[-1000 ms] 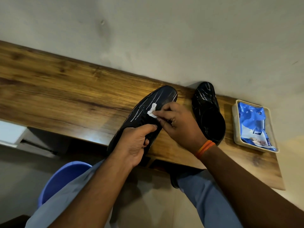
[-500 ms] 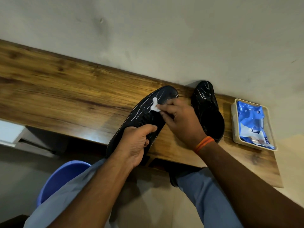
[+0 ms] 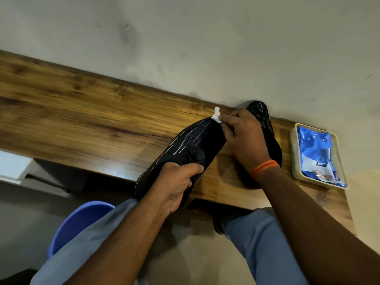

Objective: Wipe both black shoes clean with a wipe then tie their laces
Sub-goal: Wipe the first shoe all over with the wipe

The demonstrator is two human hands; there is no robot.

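A black shoe (image 3: 191, 145) streaked with white lies slanted over the front edge of the wooden shelf (image 3: 82, 124), toe pointing up and right. My left hand (image 3: 174, 184) grips its heel end. My right hand (image 3: 244, 136) pinches a small crumpled white wipe (image 3: 217, 117) against the toe tip. The second black shoe (image 3: 265, 124) stands behind my right hand near the wall, mostly hidden by that hand and wrist. No laces can be made out on either shoe.
A cream tray (image 3: 294, 153) holding a blue wipes packet (image 3: 316, 155) sits at the shelf's right end. A blue bucket (image 3: 76, 221) stands on the floor at lower left. My knees in light blue trousers (image 3: 263, 243) are below the shelf. The wall runs right behind it.
My right hand has slid the wipe along the shoe from its middle up to the toe tip. The left hand keeps its grip on the heel end.
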